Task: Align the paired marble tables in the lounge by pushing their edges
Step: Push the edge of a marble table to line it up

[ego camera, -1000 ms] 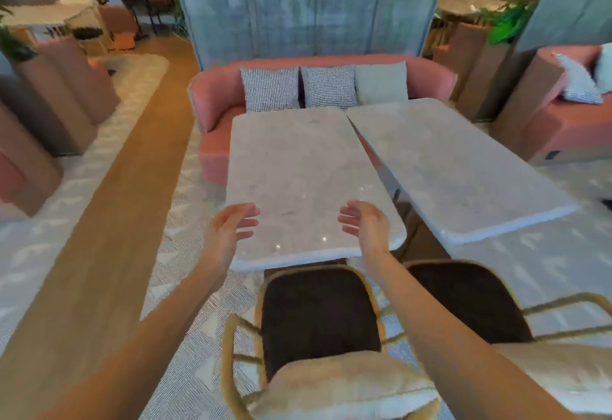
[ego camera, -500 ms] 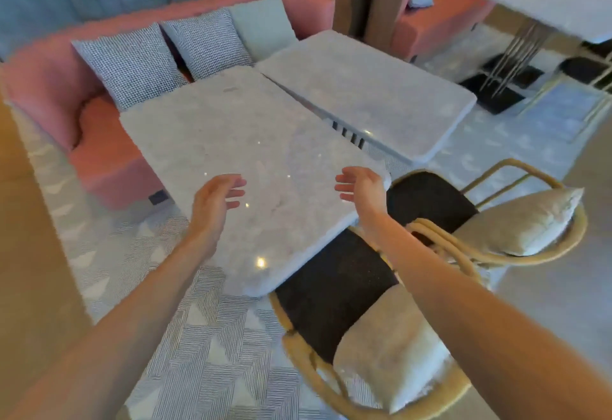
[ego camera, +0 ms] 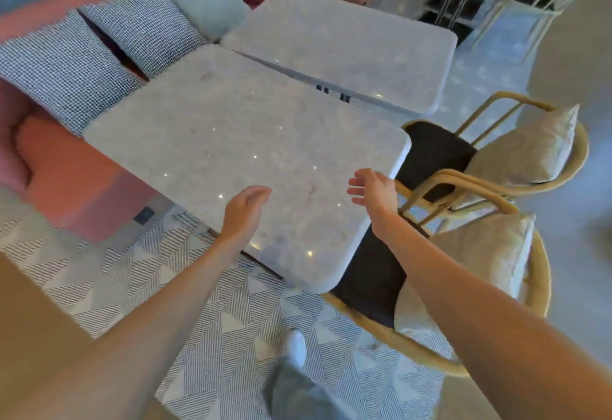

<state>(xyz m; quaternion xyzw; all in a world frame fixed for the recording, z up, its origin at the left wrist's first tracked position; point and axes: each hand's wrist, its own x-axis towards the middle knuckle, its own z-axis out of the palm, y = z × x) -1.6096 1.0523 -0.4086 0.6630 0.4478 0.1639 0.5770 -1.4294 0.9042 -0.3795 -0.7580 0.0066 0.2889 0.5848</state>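
Lounge | marble tables point(ego camera: 251, 141) point(ego camera: 344, 51) wedge-gapped | hands point(ego camera: 243, 209) point(ego camera: 374, 187) open

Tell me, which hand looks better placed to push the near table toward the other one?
Probably the left hand: it hovers over the near table by its outer edge, opposite the wedge-shaped gap. The right hand is at the chair-side edge.

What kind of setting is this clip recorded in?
Probably a lounge or café seating area: two marble tables set side by side, a pink sofa with cushions, and rattan chairs on a patterned carpet.
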